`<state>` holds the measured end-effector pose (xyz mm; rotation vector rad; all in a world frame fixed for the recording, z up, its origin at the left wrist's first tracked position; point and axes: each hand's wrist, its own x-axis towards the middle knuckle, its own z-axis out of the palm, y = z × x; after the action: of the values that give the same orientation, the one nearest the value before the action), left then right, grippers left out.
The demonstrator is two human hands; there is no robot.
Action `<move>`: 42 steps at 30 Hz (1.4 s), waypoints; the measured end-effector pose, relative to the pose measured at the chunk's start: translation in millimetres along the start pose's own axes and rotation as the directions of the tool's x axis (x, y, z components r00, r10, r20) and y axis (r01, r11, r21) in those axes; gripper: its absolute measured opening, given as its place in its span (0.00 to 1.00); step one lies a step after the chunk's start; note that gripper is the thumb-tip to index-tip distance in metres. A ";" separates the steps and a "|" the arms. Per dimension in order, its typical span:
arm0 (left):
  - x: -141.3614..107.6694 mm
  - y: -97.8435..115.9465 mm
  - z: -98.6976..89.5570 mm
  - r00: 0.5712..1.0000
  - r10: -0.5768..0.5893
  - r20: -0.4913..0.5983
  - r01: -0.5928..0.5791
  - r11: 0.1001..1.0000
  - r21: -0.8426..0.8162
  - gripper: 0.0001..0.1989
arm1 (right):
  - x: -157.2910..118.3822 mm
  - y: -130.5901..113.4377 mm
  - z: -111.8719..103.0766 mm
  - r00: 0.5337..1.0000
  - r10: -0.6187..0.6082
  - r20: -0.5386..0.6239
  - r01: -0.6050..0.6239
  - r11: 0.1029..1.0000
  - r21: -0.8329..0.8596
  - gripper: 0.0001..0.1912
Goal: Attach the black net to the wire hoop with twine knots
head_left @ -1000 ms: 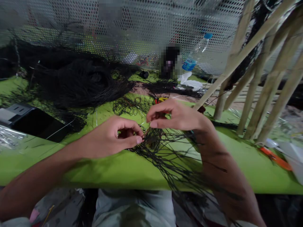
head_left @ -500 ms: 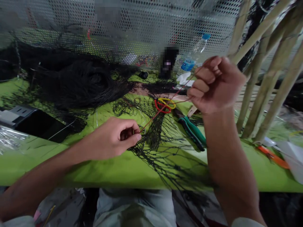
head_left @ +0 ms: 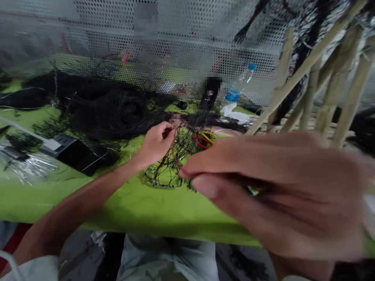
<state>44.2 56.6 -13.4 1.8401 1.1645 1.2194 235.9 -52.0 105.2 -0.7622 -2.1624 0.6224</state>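
Observation:
My left hand [head_left: 157,143] is over the table, with thumb and fingertips pinched on a thin reddish-brown cord [head_left: 174,150]. Close to the camera, my right hand [head_left: 272,187] is large and blurred; its thumb and forefinger seem closed at the cord's lower part. Black knotted netting [head_left: 187,145] lies behind and between both hands. Below the left hand, part of the mesh spreads across a thin ring-like loop [head_left: 165,186]. Scissors with red and yellow handles [head_left: 207,134] rest just beyond my right fingers, partly covered. The green pliers are mostly hidden behind the right hand.
A heap of black netting [head_left: 111,115] covers the back left. Nearer stand a black box with a white plug [head_left: 73,154] and silvery strands [head_left: 25,164]. At the back are a water bottle [head_left: 236,88], white tissue [head_left: 236,114] and a perforated metal panel [head_left: 181,43]. Wooden poles [head_left: 329,89] rise at right.
My right hand has come down from its raised position, leftward and closer to the camera. The left hand has moved farther up the table. The cord, stretched long before, is now a short span.

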 end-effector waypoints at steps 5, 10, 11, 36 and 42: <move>6.2 0.9 3.8 0.967 -0.249 0.049 0.250 0.900 -0.358 0.02 | 15.7 34.4 37.4 0.987 0.077 0.141 -0.032 0.955 -0.294 0.12; 0.3 8.1 -4.5 0.949 -0.299 0.097 0.305 0.801 -0.515 0.07 | 13.7 88.1 52.3 0.962 0.246 -0.121 -0.270 0.927 -0.259 0.13; 0.0 9.2 -8.2 0.948 -0.298 0.110 0.310 0.790 -0.530 0.07 | 12.4 94.4 53.1 0.954 0.248 -0.172 -0.280 0.939 -0.201 0.14; -13.6 22.0 -40.3 0.962 -0.185 0.199 0.271 0.696 -0.665 0.15 | 13.2 105.9 32.6 0.943 0.309 0.127 -0.328 0.928 0.177 0.13; -11.1 23.7 -40.4 0.957 -0.201 0.211 0.290 0.730 -0.618 0.14 | 14.3 103.2 27.1 0.893 0.262 0.366 -0.353 0.912 0.208 0.12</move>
<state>12.4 38.2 17.6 1.1746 0.7434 1.1342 240.2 25.4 30.5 -0.9127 -2.1997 1.2676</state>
